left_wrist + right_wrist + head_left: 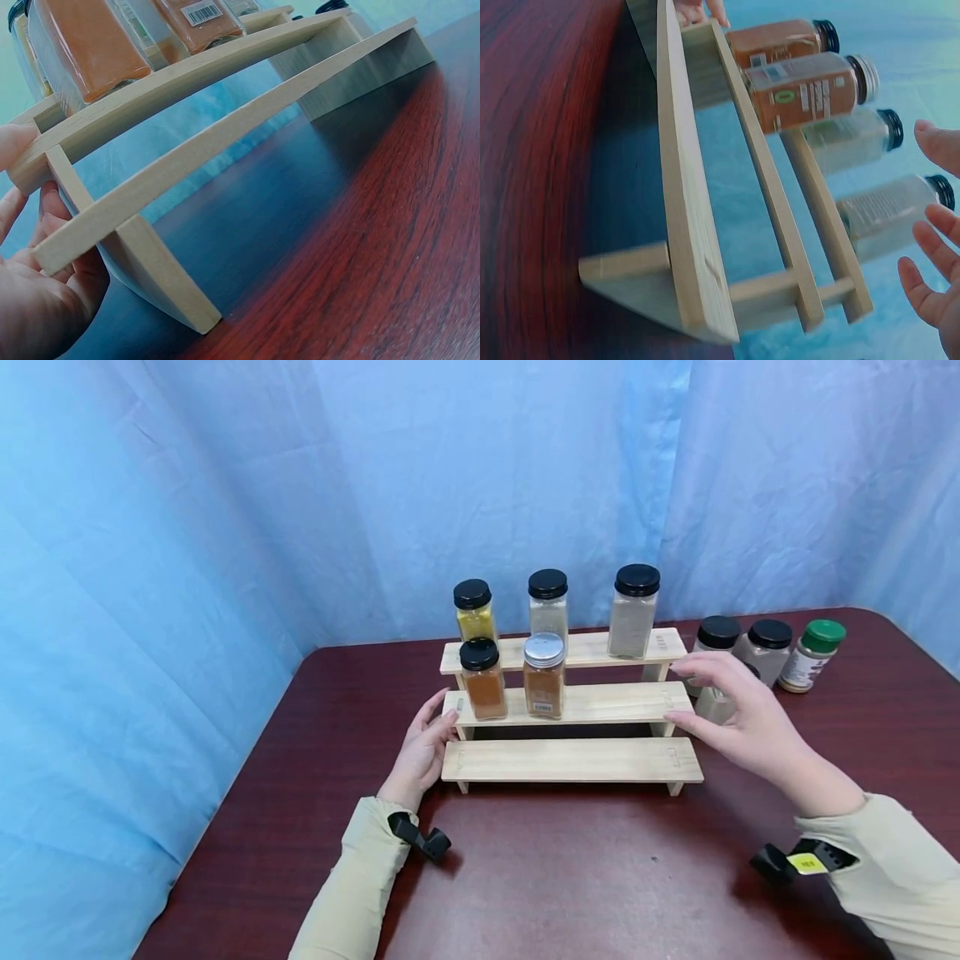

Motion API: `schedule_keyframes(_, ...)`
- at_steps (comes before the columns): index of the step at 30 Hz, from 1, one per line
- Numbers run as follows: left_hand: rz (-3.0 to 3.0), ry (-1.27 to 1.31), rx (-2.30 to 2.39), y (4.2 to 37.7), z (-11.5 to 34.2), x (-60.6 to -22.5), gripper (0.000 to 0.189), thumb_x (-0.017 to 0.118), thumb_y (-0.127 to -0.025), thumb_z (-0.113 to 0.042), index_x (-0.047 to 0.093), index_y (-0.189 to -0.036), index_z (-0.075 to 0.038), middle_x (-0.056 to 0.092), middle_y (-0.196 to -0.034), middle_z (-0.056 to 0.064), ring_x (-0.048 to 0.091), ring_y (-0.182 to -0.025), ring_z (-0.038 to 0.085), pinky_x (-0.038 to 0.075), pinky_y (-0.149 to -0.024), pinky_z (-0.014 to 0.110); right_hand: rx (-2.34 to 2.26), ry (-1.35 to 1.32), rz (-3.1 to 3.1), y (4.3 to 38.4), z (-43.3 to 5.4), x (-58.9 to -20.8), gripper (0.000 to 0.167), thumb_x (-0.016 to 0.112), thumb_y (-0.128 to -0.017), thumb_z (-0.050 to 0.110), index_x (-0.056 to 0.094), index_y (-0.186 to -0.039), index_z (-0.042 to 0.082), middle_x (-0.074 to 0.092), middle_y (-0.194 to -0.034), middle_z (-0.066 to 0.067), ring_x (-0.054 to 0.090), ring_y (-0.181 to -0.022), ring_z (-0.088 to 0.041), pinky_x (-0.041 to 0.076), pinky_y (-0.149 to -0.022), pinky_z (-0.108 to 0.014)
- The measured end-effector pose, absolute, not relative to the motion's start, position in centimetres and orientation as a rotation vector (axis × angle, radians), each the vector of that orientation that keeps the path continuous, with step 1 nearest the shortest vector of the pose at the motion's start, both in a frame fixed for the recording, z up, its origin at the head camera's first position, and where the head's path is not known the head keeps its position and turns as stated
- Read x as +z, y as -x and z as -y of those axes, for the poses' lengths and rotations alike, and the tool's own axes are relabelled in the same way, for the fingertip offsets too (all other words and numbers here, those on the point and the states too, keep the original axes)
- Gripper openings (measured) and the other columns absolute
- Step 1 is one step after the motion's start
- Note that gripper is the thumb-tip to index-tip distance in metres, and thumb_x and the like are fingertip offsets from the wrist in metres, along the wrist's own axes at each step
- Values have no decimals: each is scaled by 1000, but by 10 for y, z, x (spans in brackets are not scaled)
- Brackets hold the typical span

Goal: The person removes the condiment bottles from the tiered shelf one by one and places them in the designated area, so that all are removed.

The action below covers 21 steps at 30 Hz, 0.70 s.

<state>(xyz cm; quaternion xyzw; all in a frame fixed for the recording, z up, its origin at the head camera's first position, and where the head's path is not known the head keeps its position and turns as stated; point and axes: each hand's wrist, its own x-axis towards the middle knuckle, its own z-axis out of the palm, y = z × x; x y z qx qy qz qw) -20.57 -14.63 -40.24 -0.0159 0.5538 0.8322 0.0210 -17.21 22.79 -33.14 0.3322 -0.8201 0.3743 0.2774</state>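
Observation:
A three-step wooden spice rack (573, 760) stands on the table. At its left end my left hand (422, 753) grips the middle step; the left wrist view shows the thumb on top and fingers beneath. Off the right end, my right hand (742, 714) is spread with nothing held, its fingers apart from the rack in the right wrist view. On the top step are a yellow spice jar (474, 614), a pale jar (548, 610) and a grey jar (633, 618). The middle step bears an orange-brown jar with black lid (486, 689) and a silver-lidded jar (543, 681).
Right of the rack, partly behind my right hand, stand black-lidded jars (765, 652) and a green-lidded bottle (810, 656). The dark red wooden table (562, 877) runs back to a blue curtain (420, 502).

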Motion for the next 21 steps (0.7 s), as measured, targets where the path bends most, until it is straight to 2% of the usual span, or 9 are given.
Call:
schedule_keyframes(3,-1720,65,2571,205,145,-402,55,48,-95,2,30,-147,-3,59,-97,-5,47,-63,4,41,-62,17,1027,-906,2211,171,-221,-332,55,79,-62,-12,59,-113,-6,54,-119,-1,43,-114,6,35,-90,-7)
schedule_keyframes(6,-1735,68,2560,205,144,-401,55,48,-95,1,30,-147,-4,58,-98,-5,47,-64,4,41,-62,17,1035,-915,2218,171,-215,-333,58,79,-61,-13,59,-115,-6,55,-117,-7,43,-113,6,35,-90,-8)
schedule_keyframes(13,-1736,40,2566,205,147,-399,56,48,-95,1,29,-147,-2,58,-97,-6,45,-62,4,40,-63,17,1146,-929,2203,175,-198,-335,60,77,-62,-17,58,-117,-4,54,-119,-4,45,-113,3,38,-92,-10)
schedule_keyframes(18,-1719,47,2578,205,147,-401,54,48,-94,2,32,-146,-4,59,-96,-5,45,-63,4,40,-63,17,1170,-931,2235,178,-180,-332,57,76,-66,-14,56,-119,-5,53,-120,-14,45,-111,2,38,-93,-9)
schedule_keyframes(21,-1731,44,2572,205,147,-401,54,48,-95,2,31,-146,-3,58,-94,-6,45,-63,4,40,-63,17,1183,-931,2248,180,-170,-330,57,77,-69,-11,55,-121,-3,52,-123,-15,45,-111,-1,38,-94,-9)
